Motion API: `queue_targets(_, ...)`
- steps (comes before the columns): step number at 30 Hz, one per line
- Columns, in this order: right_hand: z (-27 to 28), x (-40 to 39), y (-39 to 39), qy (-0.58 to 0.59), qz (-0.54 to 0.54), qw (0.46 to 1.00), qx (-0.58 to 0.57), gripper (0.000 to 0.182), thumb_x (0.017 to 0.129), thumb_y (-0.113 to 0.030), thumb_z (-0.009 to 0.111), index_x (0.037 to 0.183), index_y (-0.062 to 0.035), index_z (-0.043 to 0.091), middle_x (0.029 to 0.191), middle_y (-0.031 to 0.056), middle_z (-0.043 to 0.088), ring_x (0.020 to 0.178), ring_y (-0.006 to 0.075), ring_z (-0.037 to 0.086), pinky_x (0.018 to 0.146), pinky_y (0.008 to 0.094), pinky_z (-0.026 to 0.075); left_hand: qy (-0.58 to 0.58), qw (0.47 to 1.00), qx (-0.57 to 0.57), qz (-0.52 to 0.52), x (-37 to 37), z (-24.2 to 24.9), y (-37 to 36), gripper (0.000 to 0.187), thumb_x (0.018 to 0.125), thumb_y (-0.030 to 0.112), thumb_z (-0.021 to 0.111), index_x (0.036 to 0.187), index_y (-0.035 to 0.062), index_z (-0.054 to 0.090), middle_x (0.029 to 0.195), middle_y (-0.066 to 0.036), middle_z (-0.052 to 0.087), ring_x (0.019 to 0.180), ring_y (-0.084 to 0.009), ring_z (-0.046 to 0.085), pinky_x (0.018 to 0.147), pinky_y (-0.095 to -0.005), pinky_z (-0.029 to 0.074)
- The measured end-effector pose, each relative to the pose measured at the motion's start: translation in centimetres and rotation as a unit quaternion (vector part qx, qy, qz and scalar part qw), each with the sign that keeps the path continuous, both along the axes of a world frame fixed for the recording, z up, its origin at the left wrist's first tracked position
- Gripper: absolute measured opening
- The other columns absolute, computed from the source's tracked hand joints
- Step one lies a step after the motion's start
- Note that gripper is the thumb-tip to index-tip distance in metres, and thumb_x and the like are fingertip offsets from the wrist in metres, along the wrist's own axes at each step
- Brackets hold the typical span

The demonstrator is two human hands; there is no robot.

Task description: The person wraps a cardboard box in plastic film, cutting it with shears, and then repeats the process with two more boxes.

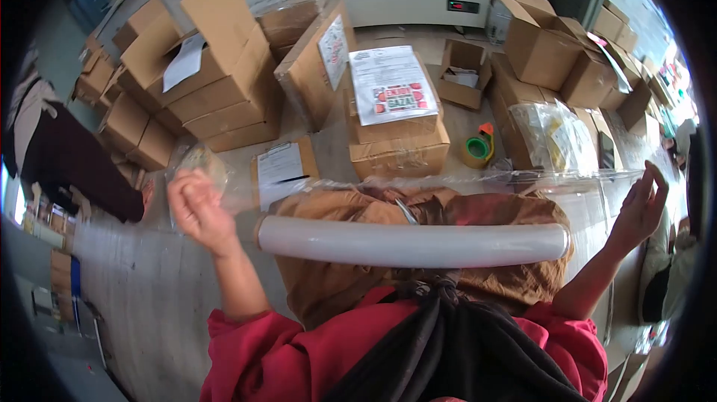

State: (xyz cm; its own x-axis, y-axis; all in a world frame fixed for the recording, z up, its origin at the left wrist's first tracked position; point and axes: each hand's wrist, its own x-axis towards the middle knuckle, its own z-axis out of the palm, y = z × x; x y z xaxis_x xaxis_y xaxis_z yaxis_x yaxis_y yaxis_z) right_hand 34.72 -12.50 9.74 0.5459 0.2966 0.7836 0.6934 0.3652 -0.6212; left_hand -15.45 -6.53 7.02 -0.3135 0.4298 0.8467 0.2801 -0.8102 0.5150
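Note:
A long roll of clear stretch film (411,245) lies across my lap. Clear film (463,180) is stretched in a thin, bunched band between my hands, beyond the roll. On the left my left hand (197,208) is closed on one end of the film, beside a clear plastic bag. At the right my right hand (644,203) has its fingers pinched together at the film's other end. Straight ahead, stacked boxes (399,154) carry a printed sheet (393,88). A clipboard (282,170) with a pen lies on the floor.
Open cardboard boxes (216,81) are piled at the left and more boxes (549,47) at the right. Green tape (476,150) sits beside the stack. A person (71,152) stands at the far left; another person (668,268) is at the right edge.

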Motion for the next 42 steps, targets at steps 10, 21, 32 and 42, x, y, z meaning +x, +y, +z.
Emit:
queue_targets(10, 6.9, -0.7, -0.2, -0.138, 0.060, 0.988, 0.029, 0.014, 0.089, -0.009, 0.048, 0.100, -0.0050, 0.056, 0.055, -0.0051, 0.046, 0.046, -0.0016, 0.033, 0.040, 0.0158, 0.024, -0.026, 0.998, -0.047, -0.039, -1.3, 6.6, -0.2, 0.025, 0.093, 0.018, 0.039, 0.071, 0.0060, 0.036, 0.065, 0.001, 0.027, 0.051, -0.0038, 0.022, 0.044, -0.0190, 0.017)
queue_targets(21, 7.1, -0.1, 3.3, -0.145, 0.025, 0.989, 0.025, 0.015, 0.090, -0.013, 0.048, 0.101, -0.0105, 0.058, 0.050, -0.0074, 0.037, 0.045, -0.0011, 0.030, 0.041, 0.0171, 0.022, 0.057, 0.995, -0.067, 0.050, -2.7, 9.2, 0.4, 0.023, 0.094, 0.018, 0.039, 0.074, 0.0067, 0.039, 0.068, 0.002, 0.032, 0.056, -0.0035, 0.026, 0.049, -0.0191, 0.021)
queue_targets(32, 7.8, 0.0, 8.2, -0.201, -0.039, 0.979, -0.016, 0.016, 0.089, -0.019, 0.050, 0.102, -0.0148, 0.058, 0.049, -0.0047, 0.039, 0.046, 0.0003, 0.035, 0.043, 0.0188, 0.029, 0.094, 0.991, -0.081, 0.051, -3.1, 9.4, 3.6, 0.018, 0.092, 0.016, 0.043, 0.083, 0.0034, 0.050, 0.073, 0.003, 0.042, 0.056, -0.0023, 0.029, 0.049, -0.0181, 0.022)
queue_targets(42, 7.9, -1.1, 11.9, -0.219, 0.019, 0.976, 0.002, 0.017, 0.090, -0.016, 0.049, 0.103, -0.0135, 0.059, 0.051, -0.0046, 0.040, 0.046, 0.0000, 0.034, 0.041, 0.0176, 0.026, 0.073, 0.994, -0.059, 0.059, -3.7, 9.7, 5.8, 0.018, 0.092, 0.015, 0.043, 0.083, 0.0009, 0.050, 0.074, 0.003, 0.043, 0.054, -0.0007, 0.026, 0.047, -0.0172, 0.020)
